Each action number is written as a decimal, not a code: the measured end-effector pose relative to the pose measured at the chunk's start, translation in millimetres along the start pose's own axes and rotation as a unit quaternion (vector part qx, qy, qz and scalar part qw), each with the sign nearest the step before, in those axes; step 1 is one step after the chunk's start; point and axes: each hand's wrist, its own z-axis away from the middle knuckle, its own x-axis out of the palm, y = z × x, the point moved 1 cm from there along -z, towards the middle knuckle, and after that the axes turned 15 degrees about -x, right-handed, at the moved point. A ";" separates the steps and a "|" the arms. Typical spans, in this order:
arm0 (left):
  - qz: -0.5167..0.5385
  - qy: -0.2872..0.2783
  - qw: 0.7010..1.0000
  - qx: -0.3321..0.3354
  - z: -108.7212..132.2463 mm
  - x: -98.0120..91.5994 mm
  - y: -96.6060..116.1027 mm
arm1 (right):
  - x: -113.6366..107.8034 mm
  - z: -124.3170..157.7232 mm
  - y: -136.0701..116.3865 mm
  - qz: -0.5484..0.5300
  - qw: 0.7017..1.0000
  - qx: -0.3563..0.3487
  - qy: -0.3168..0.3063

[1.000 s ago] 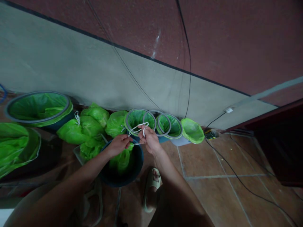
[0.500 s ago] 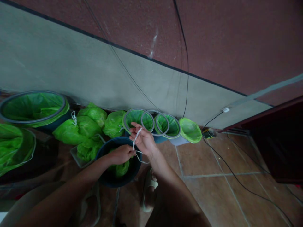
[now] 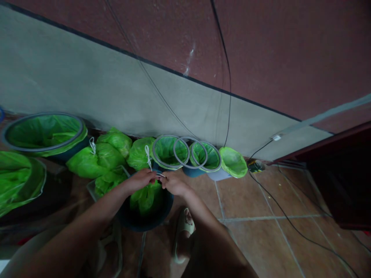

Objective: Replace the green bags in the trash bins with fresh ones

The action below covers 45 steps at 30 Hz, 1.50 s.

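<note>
Over a dark round bin [image 3: 167, 214], my two hands meet with their fingers pinched. My left hand [image 3: 140, 180] and my right hand [image 3: 175, 184] grip a white drawstring [image 3: 160, 175] stretched across the short gap between them. Beneath the hands, inside the bin, sits a gathered green plastic bag [image 3: 146, 199]. A white string loop [image 3: 147, 154] stands up just above my left fingers; whether it belongs to the same drawstring I cannot tell.
Tied green bags [image 3: 108, 156] lie left of the bin. A wide lined bin [image 3: 69, 148] stands farther left. Smaller lined bins with grey rings [image 3: 205, 166] and a pale lined bin [image 3: 233, 162] line the wall. A black cable [image 3: 278, 210] crosses the tiles; my sandalled foot [image 3: 184, 231] is close by.
My right hand, raised with spread fingers and the string looped across it, has come down beside my left hand and closed. The string between them is now short.
</note>
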 end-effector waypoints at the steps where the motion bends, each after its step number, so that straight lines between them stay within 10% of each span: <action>1: 0.000 0.005 1.000 -0.006 -0.1 -2.3 0.3 | -2.7 1.0 -2.7 0.016 1.000 0.001 -0.012; 7: -0.104 0.016 0.994 0.027 1.9 -14.2 4.3 | -7.5 7.7 -2.3 0.023 0.987 0.020 -0.158; 12: -0.225 -0.031 0.959 0.167 18.2 -15.5 18.8 | -6.8 -0.1 7.9 -0.001 0.998 -0.045 0.040; 17: -0.251 -0.032 0.937 0.239 33.6 -24.4 29.1 | 9.7 -11.3 13.4 -0.188 0.977 -0.085 0.053; 30: -0.225 0.247 0.852 0.403 25.1 -29.5 18.7 | 12.6 -10.8 -7.4 -0.492 0.860 0.007 0.135; 38: -0.249 0.169 0.898 0.319 21.0 -31.9 14.9 | -1.4 -8.8 -12.7 -0.035 0.978 -0.062 0.194; 45: -0.235 0.200 0.938 0.161 20.7 -37.5 2.9 | -4.6 7.1 3.6 0.287 0.949 0.127 0.030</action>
